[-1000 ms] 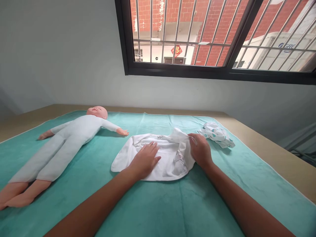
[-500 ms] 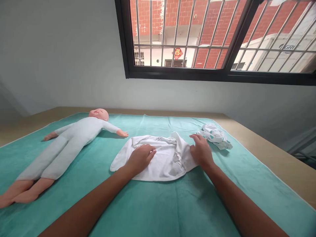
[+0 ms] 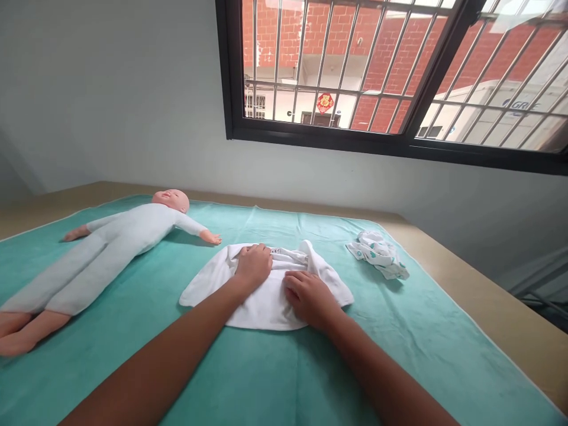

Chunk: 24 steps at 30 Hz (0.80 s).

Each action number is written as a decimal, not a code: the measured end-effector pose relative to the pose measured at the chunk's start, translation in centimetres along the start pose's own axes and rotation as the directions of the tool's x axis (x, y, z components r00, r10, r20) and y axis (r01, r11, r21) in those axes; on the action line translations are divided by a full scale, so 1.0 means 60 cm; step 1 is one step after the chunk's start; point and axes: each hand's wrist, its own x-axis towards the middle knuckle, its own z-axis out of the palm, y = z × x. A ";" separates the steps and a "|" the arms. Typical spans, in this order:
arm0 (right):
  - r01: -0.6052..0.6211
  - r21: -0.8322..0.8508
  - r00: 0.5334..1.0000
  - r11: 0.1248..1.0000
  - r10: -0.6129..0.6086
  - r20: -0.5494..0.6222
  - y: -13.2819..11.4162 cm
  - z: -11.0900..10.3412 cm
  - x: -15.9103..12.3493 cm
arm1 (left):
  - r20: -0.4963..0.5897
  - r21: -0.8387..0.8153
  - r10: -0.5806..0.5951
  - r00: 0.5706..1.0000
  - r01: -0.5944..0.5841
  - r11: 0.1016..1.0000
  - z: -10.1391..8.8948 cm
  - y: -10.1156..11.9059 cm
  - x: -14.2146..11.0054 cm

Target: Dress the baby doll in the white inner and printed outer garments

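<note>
A small white baby shirt (image 3: 277, 302) lies spread on the green cloth in front of me, its collar side with a printed label facing away. My left hand (image 3: 255, 264) is on the upper left part of the shirt near the collar, fingers bent down and closed on the fabric. On the right half, my right hand (image 3: 308, 294) presses on the shirt front with its fingers curled into the cloth. The fingertips of both hands are partly hidden.
A baby doll (image 3: 128, 231) in a white bodysuit lies at the left. To the right is a crumpled white cloth (image 3: 379, 254) with green print. The green cloth (image 3: 399, 355) covers a wooden table (image 3: 444, 257) against a wall below a barred window (image 3: 323, 71).
My right hand has moved left from beside the shirt's right edge onto its front, its fingers now curled. My left hand has shifted up toward the collar. The view has tilted slightly.
</note>
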 end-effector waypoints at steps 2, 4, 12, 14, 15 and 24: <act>-0.021 0.012 1.000 1.000 0.021 -0.009 0.000 -0.002 -0.001 | -0.015 0.029 0.016 1.000 -0.016 0.999 -0.002 0.003 -0.009; -0.054 0.036 0.998 0.998 0.055 -0.023 -0.003 -0.003 0.002 | -0.028 0.046 0.022 0.999 -0.021 0.999 -0.004 0.002 -0.011; -0.401 -0.196 0.913 0.895 0.409 0.002 0.010 0.007 0.108 | -0.059 0.045 -0.038 0.998 0.041 0.998 0.000 -0.008 -0.001; -0.461 -0.241 0.884 0.854 0.465 -0.043 0.011 0.022 0.133 | -0.058 0.041 -0.047 0.997 0.049 0.998 0.002 -0.010 -0.002; -0.480 -0.258 0.875 0.838 0.480 -0.069 0.009 0.030 0.141 | -0.055 0.038 -0.050 0.997 0.052 0.998 0.003 -0.011 -0.003; -0.443 -0.295 0.897 0.847 0.415 -0.154 -0.016 0.075 0.126 | -0.078 -0.006 -0.047 0.996 0.047 0.999 0.021 -0.020 -0.002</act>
